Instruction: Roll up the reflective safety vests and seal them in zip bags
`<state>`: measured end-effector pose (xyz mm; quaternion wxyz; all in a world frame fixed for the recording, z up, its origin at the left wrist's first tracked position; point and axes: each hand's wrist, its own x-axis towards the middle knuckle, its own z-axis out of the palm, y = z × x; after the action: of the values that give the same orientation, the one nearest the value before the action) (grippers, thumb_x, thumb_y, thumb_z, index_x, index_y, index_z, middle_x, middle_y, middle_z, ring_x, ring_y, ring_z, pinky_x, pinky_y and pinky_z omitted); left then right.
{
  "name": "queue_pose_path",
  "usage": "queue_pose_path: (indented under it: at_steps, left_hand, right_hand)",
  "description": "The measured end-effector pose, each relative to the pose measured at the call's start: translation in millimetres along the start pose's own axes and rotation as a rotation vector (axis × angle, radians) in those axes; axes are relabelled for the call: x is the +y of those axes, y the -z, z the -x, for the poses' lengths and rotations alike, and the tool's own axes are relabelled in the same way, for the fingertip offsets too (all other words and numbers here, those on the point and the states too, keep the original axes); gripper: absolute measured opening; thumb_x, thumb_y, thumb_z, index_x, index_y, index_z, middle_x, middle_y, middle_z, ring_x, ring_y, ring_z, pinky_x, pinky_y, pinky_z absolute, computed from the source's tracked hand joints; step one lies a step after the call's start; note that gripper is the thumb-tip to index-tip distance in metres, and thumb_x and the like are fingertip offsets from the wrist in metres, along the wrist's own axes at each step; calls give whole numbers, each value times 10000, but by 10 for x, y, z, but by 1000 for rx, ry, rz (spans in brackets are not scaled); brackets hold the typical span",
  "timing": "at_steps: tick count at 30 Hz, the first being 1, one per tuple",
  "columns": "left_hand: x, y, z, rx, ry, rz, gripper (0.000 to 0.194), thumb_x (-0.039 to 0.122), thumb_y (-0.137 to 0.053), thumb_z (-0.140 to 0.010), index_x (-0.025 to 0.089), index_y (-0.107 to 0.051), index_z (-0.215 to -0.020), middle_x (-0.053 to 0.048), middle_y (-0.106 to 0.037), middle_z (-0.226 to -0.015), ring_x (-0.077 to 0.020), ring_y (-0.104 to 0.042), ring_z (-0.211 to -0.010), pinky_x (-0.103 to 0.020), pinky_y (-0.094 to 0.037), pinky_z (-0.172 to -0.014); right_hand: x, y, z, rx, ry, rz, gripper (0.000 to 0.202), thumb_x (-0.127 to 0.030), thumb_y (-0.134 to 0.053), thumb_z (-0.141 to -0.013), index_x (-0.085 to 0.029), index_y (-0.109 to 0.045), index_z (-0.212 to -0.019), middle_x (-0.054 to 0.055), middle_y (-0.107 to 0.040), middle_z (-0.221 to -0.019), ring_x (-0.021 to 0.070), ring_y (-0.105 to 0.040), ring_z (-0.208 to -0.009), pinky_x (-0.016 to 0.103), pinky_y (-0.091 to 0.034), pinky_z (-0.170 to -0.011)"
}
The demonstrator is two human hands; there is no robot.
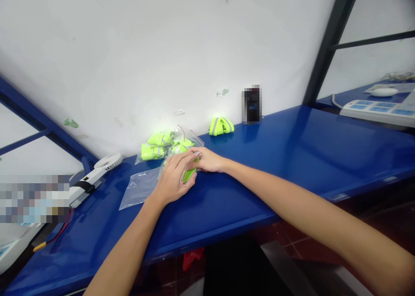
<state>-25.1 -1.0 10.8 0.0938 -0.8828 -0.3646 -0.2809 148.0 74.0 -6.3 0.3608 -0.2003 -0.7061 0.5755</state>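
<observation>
In the middle of the head view my left hand [175,175] is wrapped round a clear zip-lock bag [194,159] with a red line along its mouth. A folded lime-yellow reflective strap [189,174] shows inside the bag's mouth. My right hand [207,160] meets it from the right, its fingers closed at the bag's edge and its fingertips partly hidden. Just behind the hands lie several bagged reflective straps [152,151]. An unbagged, folded reflective strap [221,126] stands near the wall. Under and left of my left hand lies a flat clear bag [139,188].
The blue table [292,157] runs along a white wall. At the left lie a white handheld fan [108,161] and a cable with a yellow connector [39,246]. A blurred dark object [253,106] leans on the wall. Power strips [379,112] sit beyond the right frame post.
</observation>
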Motion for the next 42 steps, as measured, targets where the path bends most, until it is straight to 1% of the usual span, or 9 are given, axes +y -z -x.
queue_pose_path:
  at_steps: [4, 7, 13, 17, 21, 26, 32, 37, 42]
  left_hand:
    - [94, -33, -30, 1, -16, -38, 594, 300, -576, -872, 242, -414, -1441, -123, -535, -1380, -304, -497, -1283, -486, -379, -1086]
    - [122, -32, -50, 4, -6, -29, 696, 364, -637, -840, 243, -356, -1465, -136, -488, -1421, -318, -466, -1311, -501, -356, -1108]
    - [62, 8, -64, 89, 72, 14, 709, 372, -636, -846, 247, -307, -1461, -134, -497, -1402, -301, -474, -1310, -484, -390, -1091]
    - [20, 37, -46, 109, 115, -3, 694, 383, -636, -840, 244, -326, -1445, -128, -543, -1351, -299, -533, -1245, -492, -415, -1057]
    - [12, 59, -40, 97, 127, -37, 699, 392, -641, -829, 241, -342, -1442, -122, -588, -1304, -298, -569, -1193, -511, -405, -1062]
    - [31, 44, -45, 64, 130, -46, 665, 402, -642, -825, 250, -387, -1420, -117, -575, -1341, -308, -554, -1218, -508, -397, -1073]
    - [49, 7, -56, 57, 82, 18, 611, 350, -641, -844, 261, -409, -1402, -101, -565, -1340, -282, -539, -1226, -454, -420, -1058]
    - [6, -3, -40, 85, 118, 27, 626, 349, -638, -847, 246, -394, -1414, -117, -560, -1323, -286, -548, -1217, -455, -429, -1048]
    - [-13, 4, -25, 77, 128, 29, 630, 360, -644, -845, 247, -394, -1412, -119, -564, -1311, -290, -553, -1205, -465, -433, -1042]
  right_hand:
    - [17, -25, -25, 112, 151, 136, 247, -244, -759, -649, -143, -601, -811, -3, -636, -796, 147, -585, -753, 284, -478, -724]
    - [-6, -16, -21, 107, 158, 97, 258, -217, -769, -627, -145, -624, -827, 1, -651, -805, 160, -604, -781, 290, -496, -742]
    - [-5, 89, -41, -21, -209, -190, 161, -245, -632, -780, -143, -662, -901, 29, -675, -667, 143, -619, -545, 251, -523, -512]
    - [-10, 113, -48, -46, -258, -212, 220, -153, -533, -783, -138, -676, -950, 57, -719, -704, 154, -681, -597, 237, -560, -541]
    - [-32, 55, -31, -13, -198, -90, 398, -68, -490, -760, -155, -658, -1110, 5, -695, -650, 113, -634, -511, 196, -525, -497]
    - [12, -6, -23, 62, -66, 160, 297, -103, -496, -825, -141, -668, -1063, -37, -605, -542, 105, -543, -412, 213, -466, -442]
    - [8, -30, 10, 181, 33, 416, 192, -145, -514, -852, -181, -702, -860, -28, -596, -554, 141, -583, -500, 274, -483, -574]
    - [-55, -32, 18, 204, 30, 479, 235, -178, -482, -878, -183, -710, -822, -5, -627, -622, 159, -599, -575, 283, -456, -625]
    - [-36, -15, -13, 219, 90, 588, 254, -113, -479, -836, -197, -715, -789, 2, -643, -673, 170, -598, -667, 279, -427, -661]
